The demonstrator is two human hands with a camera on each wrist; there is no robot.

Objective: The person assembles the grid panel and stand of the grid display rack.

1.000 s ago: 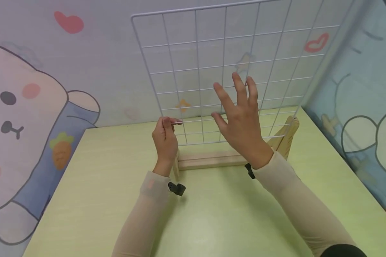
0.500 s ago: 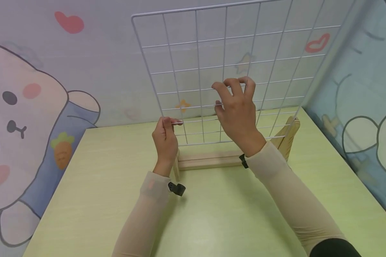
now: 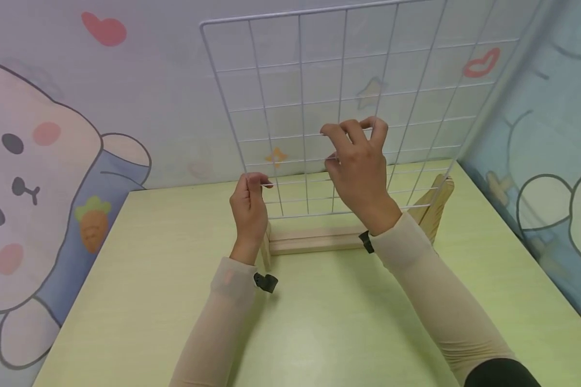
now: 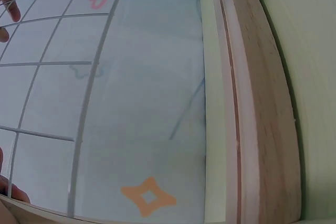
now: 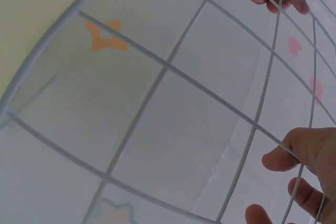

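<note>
A white wire grid panel (image 3: pixel 297 15) stands tilted back in front of the wall, above a wooden stand (image 3: pixel 314 245) with a grooved crossbar. My left hand (image 3: pixel 249 212) grips the panel's lower left edge, thumb and fingers around the wire. My right hand (image 3: pixel 360 166) holds the middle of the mesh, its fingers curled over and through the wires. The right wrist view shows the right thumb (image 5: pixel 283 157) against a wire and its fingertips behind the mesh. In the left wrist view, the panel's bottom rail (image 4: pixel 90 90) runs apart from the crossbar (image 4: pixel 268 103).
The stand's right wooden leg (image 3: pixel 438 209) rises beside the panel's lower right corner. A pale yellow-green table (image 3: pixel 174 301) carries the stand. Behind it is a wall (image 3: pixel 174 80) with cartoon prints, and another printed wall (image 3: pixel 552 140) borders the right side.
My right hand's spread fingers have curled onto the mesh, and the hand has shifted slightly left. My left hand keeps its grip, and the panel stays nearly in place.
</note>
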